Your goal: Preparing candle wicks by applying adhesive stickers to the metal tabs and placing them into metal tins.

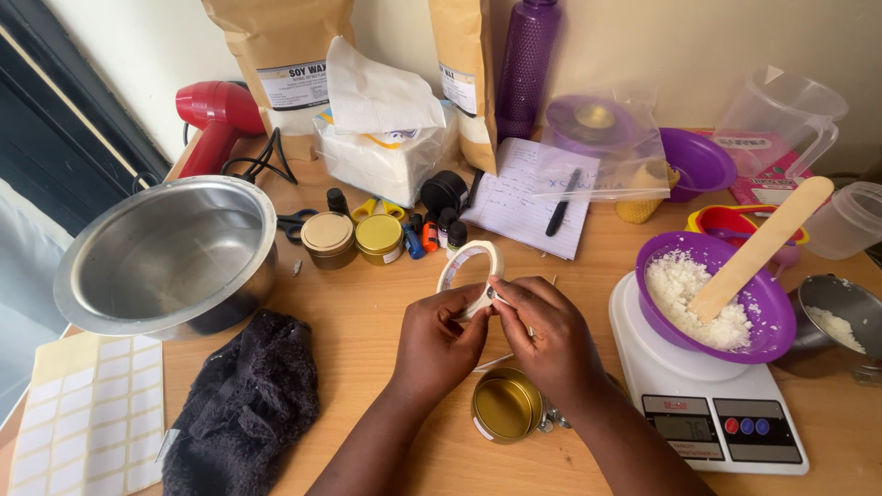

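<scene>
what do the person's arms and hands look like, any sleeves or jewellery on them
Both forearms are bare as far as the frame shows, with no sleeves in view. The left hand and right hand wear no gloves; no ring, watch or bracelet shows. Fingernails look short and unpainted.

Two hands (439,344) (544,338) show, with one tape roll (469,276). There are three gold tins (506,405) (378,238) (328,237) (one lies by the wrists), two purple bowls (770,303) (698,158), two steel pots (165,257) (841,317), two kraft bags (280,55) (464,69), one scale (707,413), one stick (763,246), one pen (562,204), one red dryer (219,115), one label sheet (87,413).
</scene>
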